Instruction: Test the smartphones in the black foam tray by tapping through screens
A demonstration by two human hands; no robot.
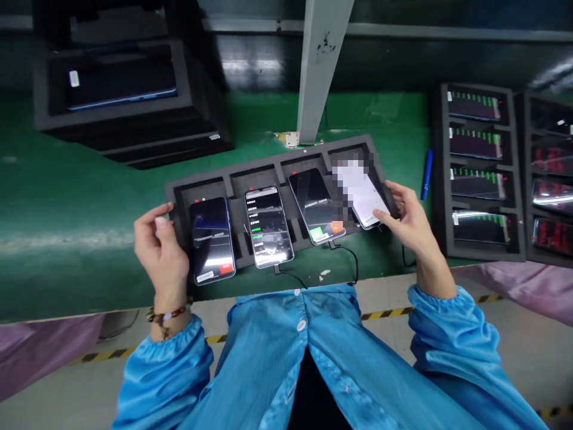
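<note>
A black foam tray (264, 170) with several compartments lies slightly turned on the table before me. At its left end, my left hand (162, 248) has curled fingers against the tray's edge. My right hand (409, 221) grips the right end, its thumb on the lower part of a bright-screened smartphone (364, 194). Beside that sits a dark smartphone (316, 200) with green and orange screen buttons and a cable plugged in. Another cabled smartphone (268, 230) shows a text list. The leftmost smartphone (212, 242) has a red button and overhangs the tray's front edge.
Stacked black foam trays (197, 113) holding phones stand at the back left. More phone-filled trays (517, 179) lie at the right, with a blue pen (427, 174) beside them. A grey metal post (320, 71) rises behind the tray. Charging cables (356, 263) run off the green table's front edge.
</note>
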